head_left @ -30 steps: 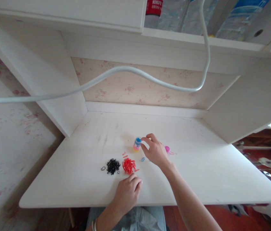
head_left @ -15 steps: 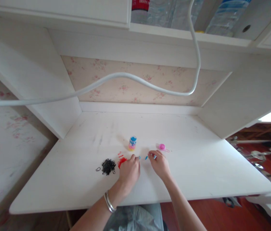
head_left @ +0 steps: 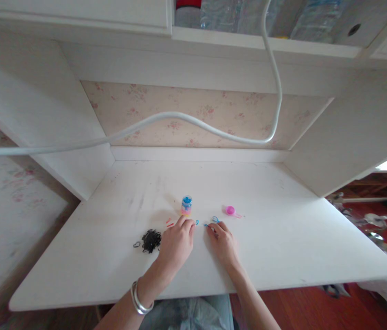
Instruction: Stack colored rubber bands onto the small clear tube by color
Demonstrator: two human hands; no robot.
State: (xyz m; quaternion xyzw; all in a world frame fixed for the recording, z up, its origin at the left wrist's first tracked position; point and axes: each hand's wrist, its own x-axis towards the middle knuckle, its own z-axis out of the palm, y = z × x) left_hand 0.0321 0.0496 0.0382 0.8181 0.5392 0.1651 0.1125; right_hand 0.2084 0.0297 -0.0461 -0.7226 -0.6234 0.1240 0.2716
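Observation:
My left hand (head_left: 177,239) is closed over the desk, fingertips together just in front of a small clear jar (head_left: 186,206) holding blue, pink and yellow pieces. A small blue rubber band (head_left: 197,222) shows right beside those fingertips; whether they grip anything is hidden. To the right, my right hand (head_left: 224,244) rests low, thumb and finger pinched on a blue rubber band (head_left: 206,225). Another blue loop (head_left: 215,219) lies just beyond its knuckles. Left of my left hand is a pile of black rubber bands (head_left: 151,240).
A pink round lid (head_left: 230,210) with a strap lies on the white desk (head_left: 282,238). Short red bands (head_left: 169,224) lie beside the left hand. A white cable (head_left: 176,114) hangs across the view, below a cupboard with bottles.
My left hand has shifted slightly left and now covers the red pile. My right hand has come down a little, and a blue loop shows behind it. The view has tilted slightly.

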